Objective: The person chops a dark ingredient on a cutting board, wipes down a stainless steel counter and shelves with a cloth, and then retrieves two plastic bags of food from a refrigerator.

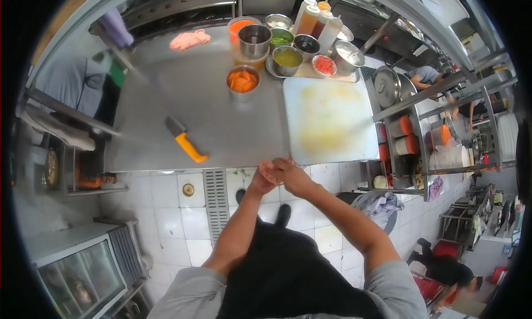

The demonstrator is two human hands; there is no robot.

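My left hand (264,178) and my right hand (290,174) meet just off the front edge of the steel table (221,136). Both have their fingers curled in, the right over the left. Something pinkish shows at the left palm; whether it is skin or a held thing I cannot make out. Closest to the hands is a white cutting board (331,119), stained yellow, at the table's right. To the left lies a knife (188,144) with a yellow handle, its blade pointing away. A metal pot of orange pieces (243,82) stands behind the hands.
Behind the board stand squeeze bottles (308,20), a metal pot (255,39), a bowl of green liquid (287,60) and a small bowl of red strips (323,66). A pink cloth (190,39) lies at the back left. Shelves (413,147) stand right; other people are nearby.
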